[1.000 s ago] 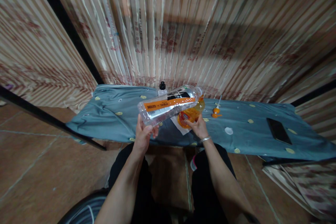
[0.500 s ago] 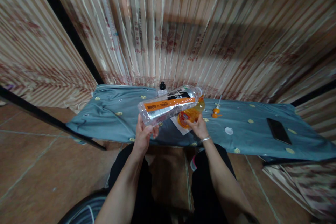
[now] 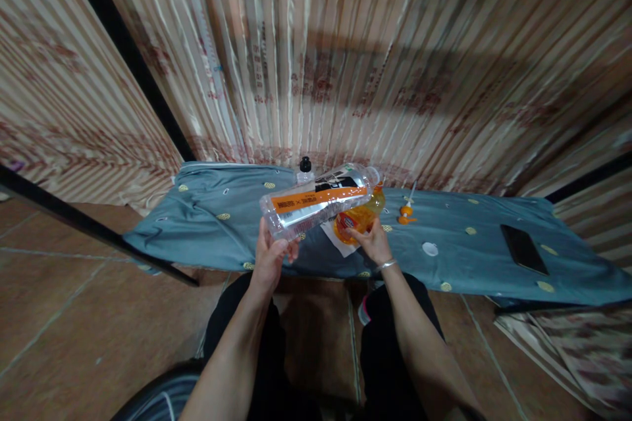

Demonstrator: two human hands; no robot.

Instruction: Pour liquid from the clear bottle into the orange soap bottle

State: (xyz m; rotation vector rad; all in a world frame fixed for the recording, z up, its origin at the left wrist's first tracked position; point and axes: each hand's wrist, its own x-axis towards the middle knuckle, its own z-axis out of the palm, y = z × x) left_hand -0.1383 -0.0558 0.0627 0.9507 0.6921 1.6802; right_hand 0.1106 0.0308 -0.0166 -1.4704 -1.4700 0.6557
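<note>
A large clear bottle (image 3: 316, 204) with an orange and silver label lies tilted in the air, its base gripped by my left hand (image 3: 270, 255). Its mouth points right and slightly up, over the top of an orange bottle (image 3: 359, 218). My right hand (image 3: 372, 241) is closed around the lower part of that orange bottle, which holds orange liquid and leans to the right. Whether the two mouths touch cannot be made out. Under the orange bottle a white paper (image 3: 340, 242) lies on the blue cloth.
On the blue cloth (image 3: 197, 230) are an orange pump top (image 3: 406, 212), a white round cap (image 3: 430, 249) and a dark phone (image 3: 524, 248). A black-capped bottle (image 3: 305, 170) stands behind the clear bottle. Black metal poles (image 3: 128, 46) frame the left side, before a striped curtain (image 3: 345, 79).
The clear bottle's mouth has dipped very slightly. Both hands keep their holds and have barely moved.
</note>
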